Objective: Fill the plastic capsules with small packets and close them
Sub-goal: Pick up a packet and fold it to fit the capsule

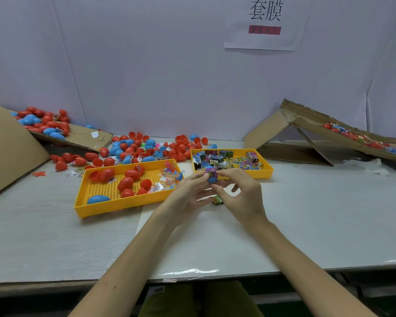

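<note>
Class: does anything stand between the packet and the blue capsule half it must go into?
Nothing visible does. The packet sits at the mouth of the blue capsule half, which the left hand and right hand hold.

glossy plastic capsules, rough cardboard ramp

A pale lilac-white panel wall backs the bench, evenly lit. A white paper sheet with black characters and a red bar hangs on it, upper right. The pale grey bench top carries brown corrugated cardboard ramps at its far left corner and far right corner.
</note>
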{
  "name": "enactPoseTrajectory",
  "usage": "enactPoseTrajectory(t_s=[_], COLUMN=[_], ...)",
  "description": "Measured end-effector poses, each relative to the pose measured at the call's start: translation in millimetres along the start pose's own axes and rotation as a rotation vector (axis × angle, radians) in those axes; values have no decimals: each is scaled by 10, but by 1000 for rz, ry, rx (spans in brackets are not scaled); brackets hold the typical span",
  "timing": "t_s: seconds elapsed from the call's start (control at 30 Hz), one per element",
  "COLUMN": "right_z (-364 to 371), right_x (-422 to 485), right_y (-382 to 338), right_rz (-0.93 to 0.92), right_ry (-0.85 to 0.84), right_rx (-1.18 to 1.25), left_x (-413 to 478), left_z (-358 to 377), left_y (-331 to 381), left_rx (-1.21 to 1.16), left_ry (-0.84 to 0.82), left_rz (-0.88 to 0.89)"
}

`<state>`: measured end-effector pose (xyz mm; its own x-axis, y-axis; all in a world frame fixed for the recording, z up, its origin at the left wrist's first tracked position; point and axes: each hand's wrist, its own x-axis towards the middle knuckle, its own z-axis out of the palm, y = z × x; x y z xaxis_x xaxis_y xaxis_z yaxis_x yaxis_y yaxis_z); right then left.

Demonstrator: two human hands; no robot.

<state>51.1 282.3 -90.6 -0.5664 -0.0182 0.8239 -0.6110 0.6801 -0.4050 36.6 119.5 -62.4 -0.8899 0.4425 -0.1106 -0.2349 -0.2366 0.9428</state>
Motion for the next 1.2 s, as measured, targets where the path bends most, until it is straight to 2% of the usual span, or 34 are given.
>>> enactPoseTrajectory(t_s=[0.17, 0.37, 0.7, 1.2], right_z=[6, 14, 13, 12], right_x=[-4, -11, -20, -19], right_y=[13, 7, -15, -10], right_rz=[-4, -14, -7, -45], right_ry=[13, 1, -28, -40], right_rx=[-30, -30, -8, -31], left_x=[-5, 58, 51, 25], left_z=[4, -3, -22, 10], left_y=[-19, -55, -46, -14], left_rx=[57, 65, 29, -91], left_ry=[-83, 90, 161, 161], left_rz=[-16, 125, 206, 199])
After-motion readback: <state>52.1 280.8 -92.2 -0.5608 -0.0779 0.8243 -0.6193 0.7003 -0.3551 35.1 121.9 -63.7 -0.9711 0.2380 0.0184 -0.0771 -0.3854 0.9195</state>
